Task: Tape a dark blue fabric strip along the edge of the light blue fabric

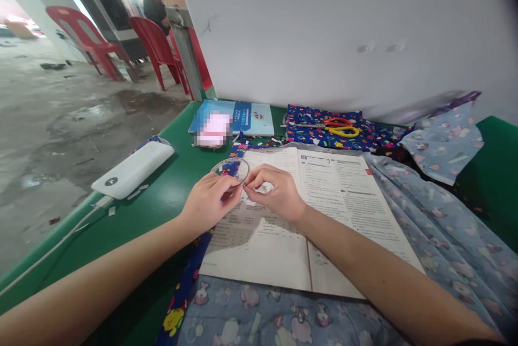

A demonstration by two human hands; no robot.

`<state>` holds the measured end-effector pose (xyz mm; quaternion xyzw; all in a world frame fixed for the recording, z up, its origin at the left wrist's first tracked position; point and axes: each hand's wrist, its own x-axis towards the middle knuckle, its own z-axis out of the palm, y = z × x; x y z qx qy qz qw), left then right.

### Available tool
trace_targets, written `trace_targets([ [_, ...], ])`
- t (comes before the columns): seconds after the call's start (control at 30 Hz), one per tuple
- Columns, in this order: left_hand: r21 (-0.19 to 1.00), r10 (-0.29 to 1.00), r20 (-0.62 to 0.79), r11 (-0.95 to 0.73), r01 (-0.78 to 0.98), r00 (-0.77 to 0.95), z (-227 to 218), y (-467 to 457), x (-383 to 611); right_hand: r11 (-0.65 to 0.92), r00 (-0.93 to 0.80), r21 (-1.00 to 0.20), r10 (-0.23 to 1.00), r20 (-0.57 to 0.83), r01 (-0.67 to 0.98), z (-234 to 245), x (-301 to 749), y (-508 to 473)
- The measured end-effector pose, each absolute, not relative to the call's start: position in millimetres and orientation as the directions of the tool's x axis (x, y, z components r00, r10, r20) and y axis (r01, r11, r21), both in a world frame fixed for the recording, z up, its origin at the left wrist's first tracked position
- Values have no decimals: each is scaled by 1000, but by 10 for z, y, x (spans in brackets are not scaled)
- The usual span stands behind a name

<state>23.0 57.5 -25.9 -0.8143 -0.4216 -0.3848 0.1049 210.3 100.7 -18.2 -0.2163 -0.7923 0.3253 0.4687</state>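
Note:
Over the left page of an open book (343,211), my left hand (208,203) grips a thin grey ring (247,169), its thumb and fingers closed on the near side. My right hand (279,189) is just to the right, thumb and forefinger pinched together close to the ring's edge. Whatever sits in that pinch is too small to make out. Both hands' fingertips nearly meet. Printed text fills the book, which lies on pale blue-grey cloth (243,313) with cartoon animals.
On the green table (170,184) are a white power bank (137,168) with a cable, a phone (212,131) on a blue book (259,119), and scissors (343,131) on dark blue patterned cloth (315,111). Red chairs (156,49) and a seated person (156,6) are farther back.

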Motion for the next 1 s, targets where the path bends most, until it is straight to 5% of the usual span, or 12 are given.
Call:
trace_targets([
  [0.47,147,640,703,-557,818,309,-257,589,239,759,-570,-650,553,608,41,-224,2131,1051],
  [1.0,27,643,670,-519,854,370,-313,618,193,710,-532,-691,641,553,136,-183,2100,1033],
])
